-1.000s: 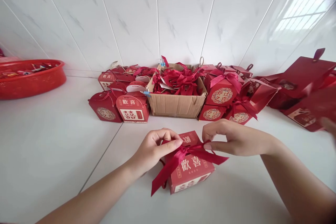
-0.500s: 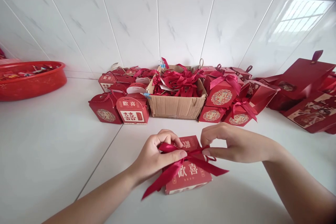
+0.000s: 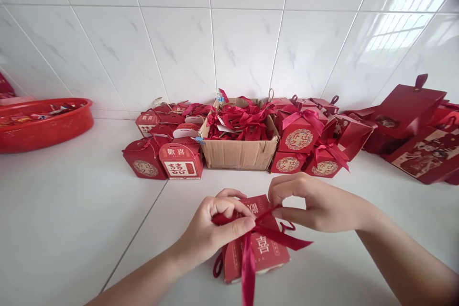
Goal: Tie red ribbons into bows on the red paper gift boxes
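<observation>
A small red gift box (image 3: 267, 256) with gold-white characters lies on the white tiled floor in front of me. A red satin ribbon (image 3: 248, 267) is wrapped over its top, one tail hanging toward me and another pointing right. My left hand (image 3: 215, 229) is closed, pinching a loop of the ribbon at the box's top. From the right, my right hand (image 3: 308, 201) pinches the ribbon near the same spot.
A cardboard box (image 3: 239, 152) full of red ribbons stands by the tiled wall. Finished red boxes (image 3: 179, 160) flank it on the left and ribboned boxes (image 3: 300, 135) on the right. Flat red cartons (image 3: 412, 119) lie far right, and a red basket (image 3: 43, 124) far left.
The long ribbon tail has swung from pointing lower left to hanging straight toward me. My hands and the box sit slightly lower in view as the camera tilted.
</observation>
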A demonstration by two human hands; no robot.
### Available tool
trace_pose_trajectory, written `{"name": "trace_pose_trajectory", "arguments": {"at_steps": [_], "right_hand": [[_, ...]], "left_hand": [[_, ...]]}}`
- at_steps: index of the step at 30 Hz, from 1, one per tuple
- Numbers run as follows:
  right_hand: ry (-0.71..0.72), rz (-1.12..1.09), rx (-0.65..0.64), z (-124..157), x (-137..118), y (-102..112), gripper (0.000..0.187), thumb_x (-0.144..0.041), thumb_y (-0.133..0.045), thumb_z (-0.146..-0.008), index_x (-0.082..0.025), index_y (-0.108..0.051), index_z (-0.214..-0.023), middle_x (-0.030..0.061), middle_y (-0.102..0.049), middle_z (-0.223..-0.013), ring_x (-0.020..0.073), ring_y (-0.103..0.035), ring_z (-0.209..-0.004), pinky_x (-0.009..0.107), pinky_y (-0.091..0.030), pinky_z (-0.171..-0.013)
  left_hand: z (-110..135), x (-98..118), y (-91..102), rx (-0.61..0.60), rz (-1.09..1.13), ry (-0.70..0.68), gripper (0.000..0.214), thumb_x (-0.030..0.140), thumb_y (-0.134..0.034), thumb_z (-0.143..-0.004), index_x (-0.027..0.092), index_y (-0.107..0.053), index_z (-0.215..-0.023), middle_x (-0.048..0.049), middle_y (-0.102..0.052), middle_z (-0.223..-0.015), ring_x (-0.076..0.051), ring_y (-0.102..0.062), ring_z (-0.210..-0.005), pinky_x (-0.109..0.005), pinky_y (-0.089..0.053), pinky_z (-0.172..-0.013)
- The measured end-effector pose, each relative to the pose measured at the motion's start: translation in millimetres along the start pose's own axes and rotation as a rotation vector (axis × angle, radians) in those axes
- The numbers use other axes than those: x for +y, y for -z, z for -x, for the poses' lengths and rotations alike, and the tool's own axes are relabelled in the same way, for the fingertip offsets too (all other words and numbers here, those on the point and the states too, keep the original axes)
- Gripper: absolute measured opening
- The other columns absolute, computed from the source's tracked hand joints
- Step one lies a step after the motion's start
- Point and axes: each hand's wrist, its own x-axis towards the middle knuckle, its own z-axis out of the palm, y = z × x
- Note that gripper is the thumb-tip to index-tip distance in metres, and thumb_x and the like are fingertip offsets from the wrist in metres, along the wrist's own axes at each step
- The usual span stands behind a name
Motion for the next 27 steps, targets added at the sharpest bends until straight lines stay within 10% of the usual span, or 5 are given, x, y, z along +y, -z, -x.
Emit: {"name": "trace_pose_trajectory", "arguments": {"at_steps": [20,23,27], "right_hand": [[0.103,0.061,0.037,-3,10,4,0.012,-0.018,-0.056,-0.086,-0.016,-0.058,-0.075,0.0055,-0.060,-0.095,0.0138,-0.055,-0.082,0.027,-0.045,-0.071],[0.023,0.093,0.013,0,8,4,0.008,-0.023,-0.055,-0.087,-0.018,-0.061,-0.089,0.0066,-0.059,-0.107,0.0159,-0.058,-0.091,0.029,-0.048,-0.078],[-0.085,0.146,0.066,9,-2,0,0.050,-0.041,-0.061,-0.083,-0.023,-0.049,-0.128,0.0098,-0.054,-0.128,0.0238,-0.056,-0.111,0.036,-0.048,-0.091]], "left_hand": [[-1,2,-4.8,0.045,-0.038,0.044,0.046,0.028,-0.074,-0.070,0.020,-0.033,-0.050,-0.0046,-0.064,-0.066,-0.026,-0.056,-0.103,-0.034,-0.043,-0.082],[0,4,-4.7,0.042,0.001,0.019,0.033,0.028,-0.074,-0.072,0.019,-0.044,-0.062,-0.0032,-0.064,-0.079,-0.021,-0.059,-0.091,-0.031,-0.044,-0.079],[1,0,-2.6,0.070,0.126,-0.012,0.026,0.038,-0.065,-0.081,0.020,-0.048,-0.077,-0.0034,-0.062,-0.093,-0.018,-0.059,-0.084,-0.030,-0.045,-0.076]]}}
